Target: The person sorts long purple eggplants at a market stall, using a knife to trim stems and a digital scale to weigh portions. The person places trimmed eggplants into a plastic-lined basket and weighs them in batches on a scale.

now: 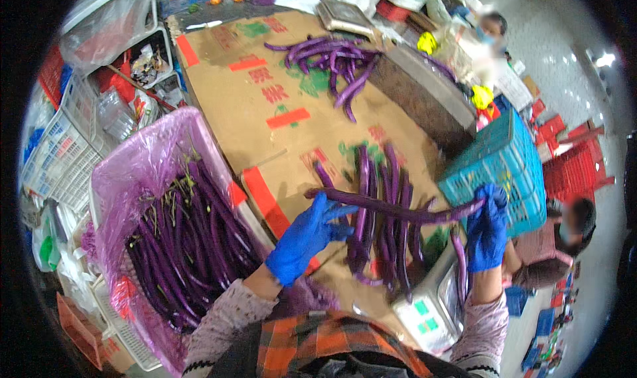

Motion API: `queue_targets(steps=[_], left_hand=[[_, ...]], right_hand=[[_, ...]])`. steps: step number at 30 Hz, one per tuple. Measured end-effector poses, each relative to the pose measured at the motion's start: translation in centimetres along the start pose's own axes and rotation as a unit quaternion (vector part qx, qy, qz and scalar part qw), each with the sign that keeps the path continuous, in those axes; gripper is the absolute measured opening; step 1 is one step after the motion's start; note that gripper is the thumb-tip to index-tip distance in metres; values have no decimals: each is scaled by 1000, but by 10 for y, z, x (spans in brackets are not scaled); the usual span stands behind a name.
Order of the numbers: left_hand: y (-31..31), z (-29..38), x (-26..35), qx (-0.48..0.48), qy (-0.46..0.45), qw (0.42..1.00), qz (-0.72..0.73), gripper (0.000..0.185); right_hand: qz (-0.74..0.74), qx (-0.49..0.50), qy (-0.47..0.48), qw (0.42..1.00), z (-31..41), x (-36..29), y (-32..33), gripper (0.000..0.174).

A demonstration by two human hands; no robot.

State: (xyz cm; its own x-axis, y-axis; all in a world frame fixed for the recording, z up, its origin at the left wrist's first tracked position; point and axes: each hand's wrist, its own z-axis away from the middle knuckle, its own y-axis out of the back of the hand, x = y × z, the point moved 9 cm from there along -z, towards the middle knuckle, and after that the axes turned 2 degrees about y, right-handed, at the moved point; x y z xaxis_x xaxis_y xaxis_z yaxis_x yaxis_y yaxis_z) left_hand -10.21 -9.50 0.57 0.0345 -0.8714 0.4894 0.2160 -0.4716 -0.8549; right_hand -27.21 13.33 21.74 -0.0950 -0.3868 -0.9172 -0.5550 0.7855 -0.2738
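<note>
A long purple eggplant [398, 208] is held crosswise over the cardboard-covered table [239, 124]. My right hand [486, 234], in a blue glove, pinches its right end. Near the other end is my left hand [306, 241], also blue-gloved, fingers spread with a fingertip against the eggplant. Beneath it, several eggplants [366, 199] lie side by side on the cardboard. A digital scale [428, 313] with a metal pan sits by my right forearm, and one eggplant [459, 258] rests over the pan.
To my left stands a crate lined with pink plastic [112, 179], filled with eggplants [189, 248]. A loose pile of eggplants [328, 59] lies at the table's far side. A grey box-like block [423, 89] and a turquoise crate [507, 174] border the right. Two people are beyond.
</note>
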Motion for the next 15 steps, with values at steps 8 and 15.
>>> queue_targets(steps=[8,15], left_hand=[[-69,9,-97,-64,172,983,-5,38],[-48,44,-165,44,245,960,-125,26]], right_hand=[[-12,169,-25,985,226,-21,63,19],[-3,224,-68,972,308,-15,52,17]])
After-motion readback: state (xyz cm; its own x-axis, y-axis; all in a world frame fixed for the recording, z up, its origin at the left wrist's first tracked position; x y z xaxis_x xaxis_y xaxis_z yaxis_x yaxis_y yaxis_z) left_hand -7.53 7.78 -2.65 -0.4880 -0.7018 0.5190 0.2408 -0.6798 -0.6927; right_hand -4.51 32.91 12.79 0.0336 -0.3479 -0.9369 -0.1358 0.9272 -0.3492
